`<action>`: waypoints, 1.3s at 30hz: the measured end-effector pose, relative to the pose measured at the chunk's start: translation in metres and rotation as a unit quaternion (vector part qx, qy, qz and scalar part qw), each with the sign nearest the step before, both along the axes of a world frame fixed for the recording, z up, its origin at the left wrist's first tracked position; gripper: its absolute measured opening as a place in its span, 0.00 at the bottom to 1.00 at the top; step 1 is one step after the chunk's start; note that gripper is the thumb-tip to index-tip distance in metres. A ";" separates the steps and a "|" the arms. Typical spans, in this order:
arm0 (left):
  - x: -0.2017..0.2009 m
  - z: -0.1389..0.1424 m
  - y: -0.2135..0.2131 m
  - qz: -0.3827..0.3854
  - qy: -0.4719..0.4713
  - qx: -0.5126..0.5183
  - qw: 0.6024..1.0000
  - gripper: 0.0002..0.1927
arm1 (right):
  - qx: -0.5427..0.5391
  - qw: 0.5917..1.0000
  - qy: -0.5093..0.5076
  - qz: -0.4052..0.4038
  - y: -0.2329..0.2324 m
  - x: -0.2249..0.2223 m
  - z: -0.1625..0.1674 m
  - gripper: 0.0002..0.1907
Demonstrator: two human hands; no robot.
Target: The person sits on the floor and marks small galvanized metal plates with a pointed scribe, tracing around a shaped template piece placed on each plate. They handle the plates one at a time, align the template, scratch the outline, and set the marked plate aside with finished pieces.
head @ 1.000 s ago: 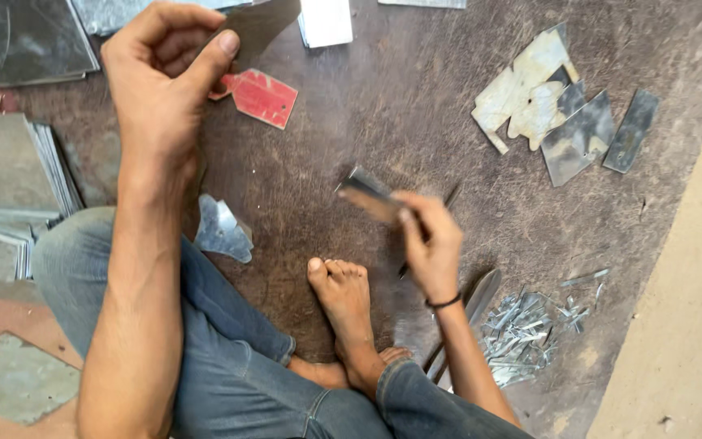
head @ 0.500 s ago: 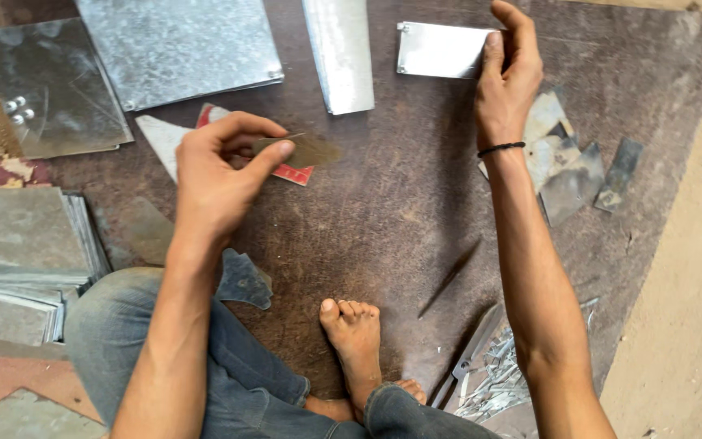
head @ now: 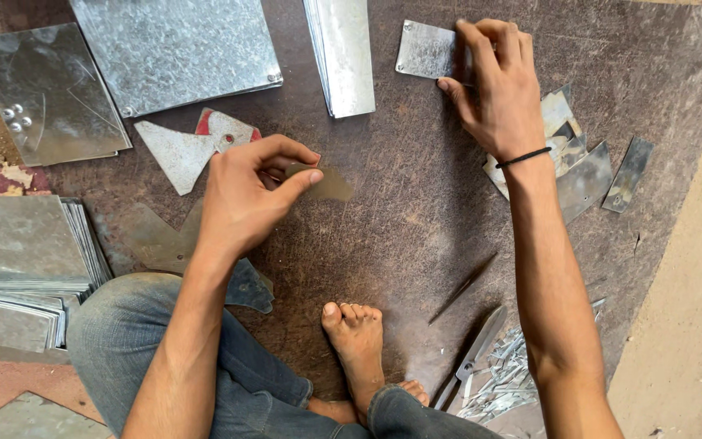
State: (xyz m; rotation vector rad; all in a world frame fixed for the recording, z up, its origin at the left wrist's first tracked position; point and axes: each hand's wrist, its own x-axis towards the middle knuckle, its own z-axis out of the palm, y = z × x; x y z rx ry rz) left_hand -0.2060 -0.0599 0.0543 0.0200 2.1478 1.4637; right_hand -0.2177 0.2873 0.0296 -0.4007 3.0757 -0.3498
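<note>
My left hand point(head: 247, 193) pinches a small dull brown metal piece point(head: 328, 185) between thumb and fingers, just above the dark brown board point(head: 416, 219). Behind that hand lie a grey triangular metal offcut point(head: 174, 151) and a red-backed piece point(head: 225, 128). My right hand point(head: 496, 88), with a black band on the wrist, reaches to the far side and grips the right edge of a small square galvanised plate point(head: 426, 52). I sit cross-legged in jeans, and my bare foot point(head: 357, 341) rests on the board.
Large galvanised sheets point(head: 174, 50) and a folded strip point(head: 341, 54) lie at the back. A stack of sheets point(head: 19, 272) sits at left. Offcuts point(head: 588, 177) lie at right. Snips point(head: 478, 348) and thin metal trimmings point(head: 504, 382) rest near my right elbow.
My right hand let go of a tool near my foot, reached far forward and took hold of the small square plate. My left hand drew back toward me with the small brown piece.
</note>
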 end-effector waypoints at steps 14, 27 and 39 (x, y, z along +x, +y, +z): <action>0.005 -0.007 -0.002 -0.027 0.006 0.016 0.999 0.13 | 0.067 0.977 0.093 -0.179 -0.025 0.019 -0.018 0.27; 0.004 -0.006 -0.004 -0.041 0.001 -0.008 0.999 0.13 | 0.007 0.966 0.119 -0.228 -0.092 -0.016 -0.022 0.28; 0.015 -0.027 -0.005 -0.148 0.031 -0.002 0.989 0.15 | -0.051 0.982 0.091 -0.158 -0.060 -0.023 0.038 0.17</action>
